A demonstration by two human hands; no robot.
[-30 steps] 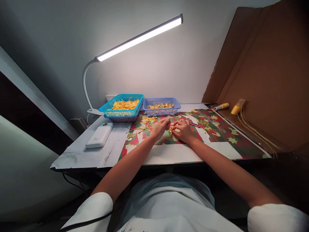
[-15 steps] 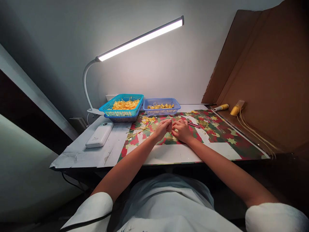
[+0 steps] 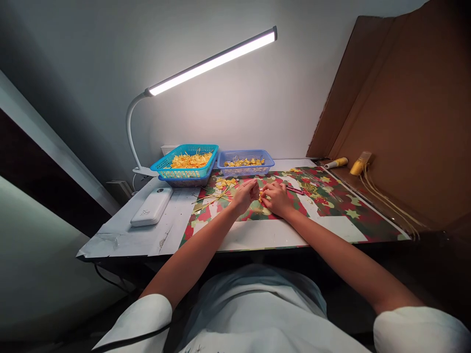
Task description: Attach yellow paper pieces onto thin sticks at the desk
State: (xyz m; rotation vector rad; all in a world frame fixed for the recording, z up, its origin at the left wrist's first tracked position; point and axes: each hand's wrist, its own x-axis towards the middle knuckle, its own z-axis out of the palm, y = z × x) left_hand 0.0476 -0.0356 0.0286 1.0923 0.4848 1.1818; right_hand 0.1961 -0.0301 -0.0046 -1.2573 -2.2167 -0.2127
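Note:
My left hand (image 3: 246, 197) is closed just above the table mat, its fingers curled together; what they hold is hidden. Beside it, my right hand (image 3: 276, 198) is bent with its fingertips pinched on a small yellow ribbon piece (image 3: 260, 197), mostly covered by the fingers. A slim pink-and-dark tool (image 3: 295, 189) sticks out to the right from behind the right hand; I cannot tell whether the hand touches it. Left of my hands lie yellow ribbon bows (image 3: 225, 183) and several thin gold-green ties (image 3: 213, 197). Tiny gold bits (image 3: 312, 193) are scattered to the right.
A turquoise basket (image 3: 158, 169) of yellow ribbon pieces rests on a blue one. Next to it stands a purple-blue basket (image 3: 246, 170) with gold bows. A white power bank (image 3: 151, 208), a lit lamp (image 3: 213, 61), yellow spools (image 3: 336, 163) and a cardboard wall (image 3: 401, 98) surround the patterned mat (image 3: 355, 230).
My hands have moved slightly apart, and more of the yellow ribbon piece shows between them. The camera view has shifted a little.

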